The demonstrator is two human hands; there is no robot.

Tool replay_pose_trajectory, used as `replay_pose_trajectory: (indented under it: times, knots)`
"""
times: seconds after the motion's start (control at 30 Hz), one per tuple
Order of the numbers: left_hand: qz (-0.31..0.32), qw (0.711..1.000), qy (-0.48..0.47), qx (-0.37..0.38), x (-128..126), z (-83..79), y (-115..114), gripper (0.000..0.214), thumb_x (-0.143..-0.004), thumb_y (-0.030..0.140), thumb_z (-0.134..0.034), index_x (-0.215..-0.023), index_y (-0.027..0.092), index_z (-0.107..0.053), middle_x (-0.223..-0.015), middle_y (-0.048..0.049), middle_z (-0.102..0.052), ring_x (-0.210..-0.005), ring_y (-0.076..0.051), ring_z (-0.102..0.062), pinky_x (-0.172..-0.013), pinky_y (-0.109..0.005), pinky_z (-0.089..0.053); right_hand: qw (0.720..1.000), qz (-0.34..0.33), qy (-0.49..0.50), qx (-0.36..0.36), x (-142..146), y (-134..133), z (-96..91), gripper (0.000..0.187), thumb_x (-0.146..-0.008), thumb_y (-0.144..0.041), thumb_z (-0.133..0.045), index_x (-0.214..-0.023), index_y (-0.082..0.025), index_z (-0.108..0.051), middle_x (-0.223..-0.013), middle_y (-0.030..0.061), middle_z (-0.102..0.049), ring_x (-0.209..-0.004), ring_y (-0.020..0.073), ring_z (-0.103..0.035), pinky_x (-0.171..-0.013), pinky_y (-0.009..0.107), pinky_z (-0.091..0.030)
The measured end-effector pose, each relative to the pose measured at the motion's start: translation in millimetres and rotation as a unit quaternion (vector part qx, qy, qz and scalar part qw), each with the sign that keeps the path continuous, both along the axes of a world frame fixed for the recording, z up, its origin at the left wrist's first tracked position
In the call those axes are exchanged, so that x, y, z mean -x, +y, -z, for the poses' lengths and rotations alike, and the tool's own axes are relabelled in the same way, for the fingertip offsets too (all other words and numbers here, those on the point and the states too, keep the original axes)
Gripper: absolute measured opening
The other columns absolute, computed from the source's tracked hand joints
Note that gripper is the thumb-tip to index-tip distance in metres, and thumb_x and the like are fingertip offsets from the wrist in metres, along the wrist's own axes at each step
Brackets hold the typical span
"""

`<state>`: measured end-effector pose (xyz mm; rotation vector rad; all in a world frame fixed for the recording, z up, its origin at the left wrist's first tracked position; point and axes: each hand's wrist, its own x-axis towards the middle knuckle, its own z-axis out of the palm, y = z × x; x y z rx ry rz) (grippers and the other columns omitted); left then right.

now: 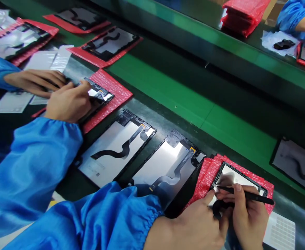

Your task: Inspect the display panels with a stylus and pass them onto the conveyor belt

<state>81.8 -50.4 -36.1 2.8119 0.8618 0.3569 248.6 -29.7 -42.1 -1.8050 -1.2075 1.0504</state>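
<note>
A display panel with a silver back, black frame and black ribbon cable lies tilted on a stack of red bubble-wrap pouches. My left hand is bent over its near left side, gripping the frame; one fingertip presses by the left corner and the lower fingers are partly hidden. In my right hand are black tweezers, pinched between thumb and fingers. Their tip points at the panel's left edge, close to my left fingertip. The cable curls beneath my right hand.
Two display panels lie silver side up to the left. A co-worker's hands work on another panel over red bubble wrap. A white sticker sheet is at lower right. Another panel rests on the green surface; across sits another person.
</note>
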Motion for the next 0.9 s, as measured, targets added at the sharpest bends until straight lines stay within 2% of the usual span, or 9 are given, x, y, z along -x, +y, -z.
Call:
replay_pose_trajectory:
  times: [0.1, 0.33, 0.53, 0.63, 0.7, 0.77, 0.8, 0.87, 0.9]
  knots:
    - [0.006, 1.000, 0.004, 0.000, 2.3, -2.2, 2.3, 0.033, -0.090, 0.030, -0.069, -0.111, 0.006, -0.074, -0.057, -0.0039, -0.069, -0.050, -0.022, -0.062, -0.103, -0.052, -0.047, 1.000, -0.004, -0.007, 0.008, -3.5, -2.2, 3.4, 0.045, -0.096, -0.064, -0.072, -0.090, -0.019, -0.068, -0.082, 0.0100, -0.081, -0.068, 0.0247, -0.079, -0.061, 0.029, -0.066]
    - [0.037, 0.999, -0.001, 0.031, 13.4, -14.8, 12.4, 0.028, -0.092, 0.031, -0.067, -0.106, 0.009, -0.075, -0.064, -0.0013, -0.072, -0.045, -0.019, -0.059, -0.115, -0.056, -0.040, 0.999, -0.007, -0.024, 0.019, -6.2, -4.0, 6.2, 0.046, -0.095, -0.066, -0.071, -0.090, -0.020, -0.070, -0.081, 0.0101, -0.081, -0.067, 0.0266, -0.079, -0.062, 0.032, -0.065]
    - [0.037, 0.998, 0.017, 0.055, 18.7, -22.3, 21.2, 0.059, -0.097, 0.052, -0.064, -0.132, 0.004, -0.065, -0.077, -0.0084, -0.078, -0.061, -0.023, -0.068, -0.113, -0.052, -0.040, 1.000, 0.001, 0.001, 0.020, -0.6, 1.8, 0.2, 0.046, -0.096, -0.066, -0.071, -0.091, -0.020, -0.068, -0.077, 0.0112, -0.080, -0.065, 0.0274, -0.078, -0.060, 0.033, -0.066]
    - [0.044, 0.997, 0.006, 0.069, 17.8, -25.2, 23.7, 0.064, -0.095, 0.059, -0.064, -0.126, 0.002, -0.066, -0.076, -0.0102, -0.078, -0.068, -0.026, -0.071, -0.113, -0.053, -0.041, 0.999, 0.011, 0.039, 0.008, 3.4, 6.9, -1.3, 0.046, -0.095, -0.065, -0.072, -0.093, -0.020, -0.067, -0.074, 0.0105, -0.079, -0.062, 0.0273, -0.078, -0.058, 0.034, -0.066]
    - [0.048, 0.996, -0.015, 0.070, 17.4, -27.5, 23.5, 0.060, -0.096, 0.058, -0.063, -0.119, 0.003, -0.067, -0.078, -0.0113, -0.078, -0.075, -0.028, -0.073, -0.109, -0.051, -0.045, 0.997, 0.017, 0.070, -0.007, 4.7, 9.5, -1.2, 0.044, -0.095, -0.064, -0.074, -0.093, -0.020, -0.066, -0.074, 0.0102, -0.079, -0.060, 0.0263, -0.077, -0.057, 0.033, -0.066]
    - [0.020, 0.996, -0.029, 0.085, 19.9, -30.1, 22.6, 0.046, -0.101, 0.052, -0.056, -0.112, 0.009, -0.067, -0.080, -0.0099, -0.077, -0.075, -0.028, -0.073, -0.096, -0.046, -0.053, 0.993, 0.025, 0.108, -0.030, 4.0, 10.2, -2.1, 0.044, -0.094, -0.062, -0.075, -0.090, -0.020, -0.064, -0.073, 0.0098, -0.079, -0.058, 0.0250, -0.076, -0.055, 0.032, -0.065]
    - [-0.013, 0.994, -0.021, 0.105, 22.9, -31.3, 22.3, 0.038, -0.104, 0.047, -0.052, -0.110, 0.012, -0.066, -0.080, -0.0084, -0.076, -0.072, -0.027, -0.073, -0.086, -0.043, -0.055, 0.991, 0.024, 0.125, -0.042, 2.7, 9.5, -3.4, 0.043, -0.094, -0.061, -0.076, -0.089, -0.020, -0.064, -0.071, 0.0096, -0.078, -0.056, 0.0246, -0.076, -0.054, 0.031, -0.065]
    - [-0.110, 0.981, 0.024, 0.156, 32.1, -32.4, 22.5, 0.031, -0.107, 0.039, -0.044, -0.106, 0.016, -0.064, -0.078, -0.0065, -0.074, -0.065, -0.027, -0.072, -0.069, -0.040, -0.055, 0.986, 0.035, 0.146, -0.075, -2.6, 5.7, -7.4, 0.044, -0.094, -0.060, -0.077, -0.088, -0.019, -0.063, -0.067, 0.0088, -0.077, -0.052, 0.0243, -0.074, -0.052, 0.031, -0.064]
    - [-0.159, 0.969, 0.053, 0.180, 37.9, -32.1, 23.1, 0.030, -0.108, 0.036, -0.041, -0.105, 0.017, -0.063, -0.079, -0.0068, -0.074, -0.065, -0.028, -0.072, -0.066, -0.040, -0.054, 0.984, 0.046, 0.147, -0.089, -7.0, 2.7, -9.8, 0.044, -0.093, -0.061, -0.078, -0.087, -0.019, -0.063, -0.065, 0.0085, -0.076, -0.049, 0.0243, -0.073, -0.050, 0.031, -0.063]
